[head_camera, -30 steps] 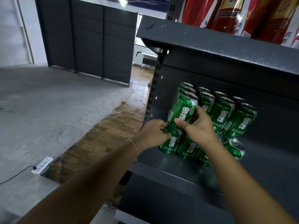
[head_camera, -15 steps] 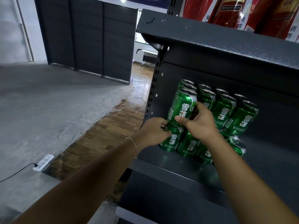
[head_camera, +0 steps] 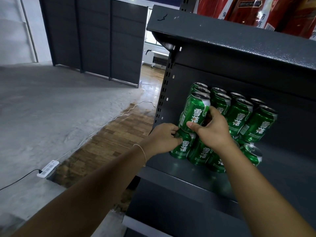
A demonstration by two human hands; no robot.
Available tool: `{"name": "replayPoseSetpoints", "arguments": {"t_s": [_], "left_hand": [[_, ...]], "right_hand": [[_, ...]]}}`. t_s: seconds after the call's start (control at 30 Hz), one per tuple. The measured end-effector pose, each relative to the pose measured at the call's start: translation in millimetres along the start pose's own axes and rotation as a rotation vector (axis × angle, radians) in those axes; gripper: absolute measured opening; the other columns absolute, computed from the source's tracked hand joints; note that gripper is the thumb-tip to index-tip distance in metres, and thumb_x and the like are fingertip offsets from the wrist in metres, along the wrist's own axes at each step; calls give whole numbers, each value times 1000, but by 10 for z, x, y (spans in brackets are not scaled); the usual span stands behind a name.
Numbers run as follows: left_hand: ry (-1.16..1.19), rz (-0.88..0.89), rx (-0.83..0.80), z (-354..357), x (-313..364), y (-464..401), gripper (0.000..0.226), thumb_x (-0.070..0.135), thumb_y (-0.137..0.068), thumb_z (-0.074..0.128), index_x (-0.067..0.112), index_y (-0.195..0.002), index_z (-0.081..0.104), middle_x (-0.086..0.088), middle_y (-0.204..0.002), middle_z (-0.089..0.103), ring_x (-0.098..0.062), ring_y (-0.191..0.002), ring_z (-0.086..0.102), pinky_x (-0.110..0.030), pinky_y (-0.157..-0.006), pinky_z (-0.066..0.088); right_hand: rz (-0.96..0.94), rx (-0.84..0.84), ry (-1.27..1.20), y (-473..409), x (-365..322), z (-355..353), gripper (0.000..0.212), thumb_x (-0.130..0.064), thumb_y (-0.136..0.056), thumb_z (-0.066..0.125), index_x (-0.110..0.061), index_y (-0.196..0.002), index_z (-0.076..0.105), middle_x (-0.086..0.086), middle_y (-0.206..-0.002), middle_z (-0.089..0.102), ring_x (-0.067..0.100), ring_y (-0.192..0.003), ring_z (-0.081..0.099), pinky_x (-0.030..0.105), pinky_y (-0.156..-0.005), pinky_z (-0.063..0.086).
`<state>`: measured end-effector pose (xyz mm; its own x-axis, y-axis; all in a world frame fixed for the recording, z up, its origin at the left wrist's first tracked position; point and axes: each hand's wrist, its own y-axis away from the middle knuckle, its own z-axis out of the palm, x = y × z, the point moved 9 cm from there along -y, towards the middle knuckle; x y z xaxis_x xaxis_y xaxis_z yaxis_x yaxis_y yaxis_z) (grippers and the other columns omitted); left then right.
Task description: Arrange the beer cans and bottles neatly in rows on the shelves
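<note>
My right hand (head_camera: 213, 132) is gripping the upper front green can (head_camera: 195, 113), stacked on the lower row. My left hand (head_camera: 164, 139) is clamping the bottom corner can (head_camera: 183, 147), standing on the dark shelf (head_camera: 188, 173).

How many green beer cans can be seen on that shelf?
About 14: nine green aluminium beer cans in the upper layer, five standing beneath them; others may be hidden.

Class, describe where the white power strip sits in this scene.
In the head view, the white power strip lies on the grey concrete floor at lower left, beside the edge of the wooden floor patch, left of the dark shelf unit.
</note>
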<state>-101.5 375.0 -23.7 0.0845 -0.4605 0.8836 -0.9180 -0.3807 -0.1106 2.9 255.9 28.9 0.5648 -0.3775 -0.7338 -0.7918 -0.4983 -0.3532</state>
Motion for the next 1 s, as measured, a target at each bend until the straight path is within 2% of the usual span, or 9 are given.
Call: {"name": "replayPoseSetpoints", "arguments": {"t_s": [0.1,0.33,0.43,0.53,0.6,0.67,0.73,0.83,1.0], "left_hand": [[12,0,3,11,3,3,41,16,-87,67,11,-127,60,-6,-125,61,-10,-103,58,-25,-94,48],[-13,-14,2,16,-4,17,41,17,-87,68,13,-127,60,-4,-125,62,-11,-106,59,-27,-96,48],[-40,-26,-13,18,4,41,34,19,-87,66,15,-121,63,-3,-121,64,-13,-107,60,-27,-93,49],[-290,11,27,-26,120,95,18,24,-87,61,11,-98,66,-4,-97,68,-21,-89,64,-34,-76,55],[-521,63,89,-72,289,166,12,22,-85,56,11,-79,58,-3,-77,60,-22,-73,59,-31,-56,47],[-631,115,148,-93,496,260,12,18,-82,55,13,-72,52,-1,-70,54,-23,-69,57,-30,-56,46],[-635,181,194,-80,714,338,9,17,-81,54,10,-78,59,-3,-75,60,-24,-74,60,-33,-63,52],[-543,284,207,66,997,381,23,13,-80,52,10,-96,68,-7,-90,69,-25,-83,64,-38,-72,56],[-382,500,101,665,1427,382,42,6,-78,49,10,-117,65,-7,-105,69,-21,-93,64,-38,-79,56]], "right_hand": [[20,13,-35,13,2,12,64,-28,-76,84,-16,-130,52,-6,-110,69,13,-101,66,33,-93,53],[23,9,-28,27,6,12,87,-42,-72,84,-16,-144,42,-3,-131,60,18,-118,58,41,-104,49],[31,5,-43,38,9,8,83,-41,-71,85,-17,-140,46,-3,-124,66,16,-111,64,43,-99,53],[16,6,-82,85,-7,-9,70,-35,-71,86,-18,-131,53,-8,-107,70,12,-97,69,42,-90,58],[15,15,-114,142,-10,-55,74,-35,-73,85,-19,-136,50,-10,-108,65,11,-100,66,37,-90,57],[19,50,-124,208,15,-161,76,-32,-79,82,-19,-143,44,-9,-112,60,12,-106,61,31,-90,54],[11,102,-142,279,52,-321,69,-29,-83,78,-17,-143,44,-5,-117,60,10,-107,59,28,-89,53],[-27,202,-144,409,127,-628,47,-19,-89,72,-13,-132,54,-2,-109,63,4,-96,60,18,-82,52],[-31,338,-91,635,414,-1258,26,-7,-92,64,-10,-118,61,-11,-93,63,-5,-82,59,7,-72,46]]}}
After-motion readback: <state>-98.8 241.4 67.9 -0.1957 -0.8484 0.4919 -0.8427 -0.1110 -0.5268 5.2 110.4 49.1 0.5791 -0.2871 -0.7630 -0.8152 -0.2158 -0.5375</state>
